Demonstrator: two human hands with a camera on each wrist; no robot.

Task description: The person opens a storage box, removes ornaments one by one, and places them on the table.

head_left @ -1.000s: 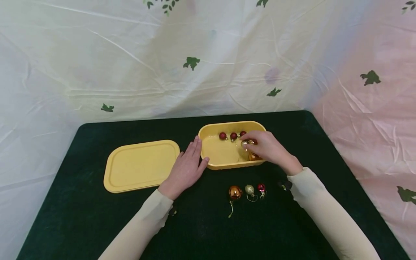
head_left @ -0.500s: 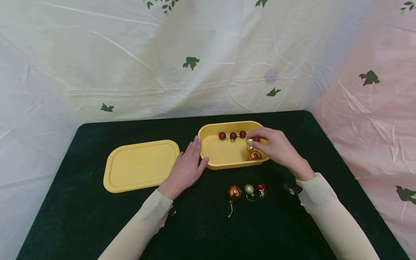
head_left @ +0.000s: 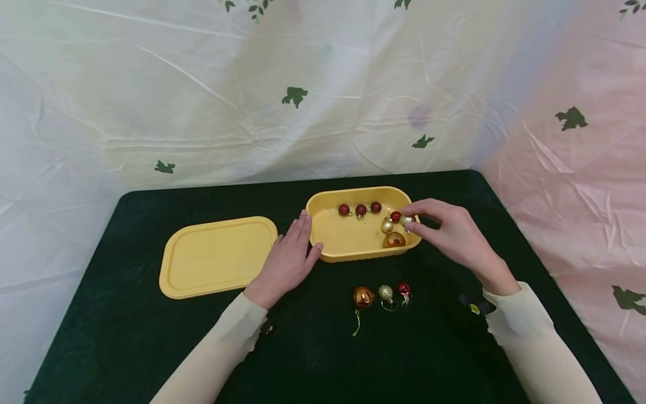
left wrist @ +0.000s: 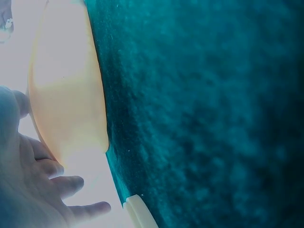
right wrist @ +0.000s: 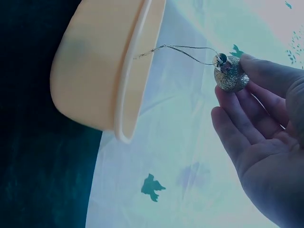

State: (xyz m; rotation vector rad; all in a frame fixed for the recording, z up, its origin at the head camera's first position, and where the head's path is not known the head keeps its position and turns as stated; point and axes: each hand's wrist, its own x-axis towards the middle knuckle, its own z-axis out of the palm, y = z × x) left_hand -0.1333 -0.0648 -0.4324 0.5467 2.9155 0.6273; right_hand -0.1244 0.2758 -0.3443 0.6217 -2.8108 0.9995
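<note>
My right hand (head_left: pixel 454 233) pinches a glittery pale-gold bauble (right wrist: pixel 232 78) between thumb and fingers, above the right end of a yellow plastic box (head_left: pixel 343 241). In the right wrist view its string loop (right wrist: pixel 190 49) trails toward the box rim. My left hand (head_left: pixel 287 258) touches the box's left end with straight fingers. Inside the box, three matte dark-red baubles (head_left: pixel 360 210) line the back. A shiny red bauble (head_left: pixel 396 216), a smooth gold bauble (head_left: pixel 387 225) and a large copper bauble (head_left: pixel 394 240) sit toward the right.
A flat yellow lid (head_left: pixel 217 258) lies left of the box on the dark green tablecloth (head_left: pixel 313 348). In front of the box lie another copper bauble (head_left: pixel 363 297), a glittery gold bauble (head_left: pixel 386 293) and a shiny red bauble (head_left: pixel 404 289). A patterned curtain (head_left: pixel 202 101) hangs behind.
My right hand has moved right and slightly up with the glittery bauble, uncovering the copper, smooth gold and shiny red baubles in the box. My left hand has stayed put.
</note>
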